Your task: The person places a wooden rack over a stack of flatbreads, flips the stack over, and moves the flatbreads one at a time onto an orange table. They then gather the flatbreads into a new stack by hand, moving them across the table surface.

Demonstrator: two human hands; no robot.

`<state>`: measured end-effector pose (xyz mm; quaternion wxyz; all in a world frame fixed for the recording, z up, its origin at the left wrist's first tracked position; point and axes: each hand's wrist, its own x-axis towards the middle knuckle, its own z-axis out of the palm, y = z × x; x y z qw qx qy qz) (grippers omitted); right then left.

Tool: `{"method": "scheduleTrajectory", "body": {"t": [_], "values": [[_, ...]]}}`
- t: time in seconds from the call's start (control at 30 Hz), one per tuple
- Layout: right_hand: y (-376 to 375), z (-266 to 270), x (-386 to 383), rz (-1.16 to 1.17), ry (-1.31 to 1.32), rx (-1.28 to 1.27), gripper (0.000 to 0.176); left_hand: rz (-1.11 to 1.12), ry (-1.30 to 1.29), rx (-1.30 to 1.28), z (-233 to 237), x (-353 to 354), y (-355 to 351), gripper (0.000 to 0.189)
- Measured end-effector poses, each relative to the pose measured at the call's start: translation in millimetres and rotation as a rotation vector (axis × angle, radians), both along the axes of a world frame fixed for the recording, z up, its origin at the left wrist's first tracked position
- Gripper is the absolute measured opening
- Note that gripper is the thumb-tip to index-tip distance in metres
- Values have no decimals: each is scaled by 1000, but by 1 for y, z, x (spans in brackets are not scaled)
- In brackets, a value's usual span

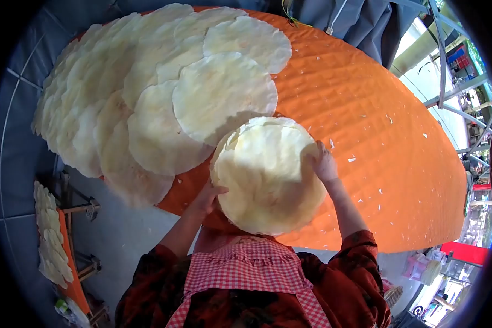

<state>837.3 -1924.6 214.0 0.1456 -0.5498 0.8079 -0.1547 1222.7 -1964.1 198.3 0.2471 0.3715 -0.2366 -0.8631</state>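
Note:
A stack of thin, round, pale flatbreads (268, 175) is in front of me at the near edge of the orange-covered table (388, 142). My left hand (208, 197) grips its left rim, thumb on top and the other fingers mostly hidden below. On the opposite side, my right hand (324, 164) is closed on the upper right rim. The sheets in the stack lie slightly out of line at the upper left. Just beyond the stack lies a single large flatbread (224, 98), partly in shadow, overlapping its neighbours.
Many overlapping flatbreads (104, 82) cover the table's left side. Small white scraps (351, 159) dot the orange cover on the right. At lower left stands another orange surface with flatbreads (52, 240). Grey sheeting (355, 27) hangs behind; metal poles (441, 54) stand at right.

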Motion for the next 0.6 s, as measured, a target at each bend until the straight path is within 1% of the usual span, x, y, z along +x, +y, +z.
{"method": "scheduleTrajectory", "body": {"t": [0.1, 0.13, 0.17, 0.2, 0.23, 0.3, 0.4, 0.5, 0.53, 0.57, 0.6], "values": [[-24, 45, 30, 63, 397, -402, 48, -9, 20, -2, -14, 3, -2, 79], [-37, 51, 39, 133, 291, -437, 41, -6, 46, -4, -20, 3, -4, 78], [-49, 50, 50, 224, 224, -444, 38, -6, 71, -4, -26, 5, -5, 78], [-60, 55, 67, 315, 115, -411, 37, -3, 95, 4, -29, 9, -1, 78], [-71, 48, 80, 318, 193, -380, 40, -19, 97, 16, -28, 12, 2, 77], [-90, 41, 95, 241, 274, -180, 35, -33, 108, 14, -21, 10, -3, 76], [-113, 32, 88, 239, 294, 92, 26, -3, 143, 24, -25, 13, -4, 78], [-127, 19, 81, 137, 242, -4, 16, 2, 111, 170, -32, 12, -6, 75], [-124, 14, 82, 127, 322, 30, 19, -6, 189, 204, -32, 15, -7, 73], [-121, 17, 91, 119, 402, 60, 21, 14, 216, 186, -35, 17, -3, 73], [-119, 29, 104, 53, 411, 134, 41, 36, 246, 155, -39, 16, -4, 73]]}}
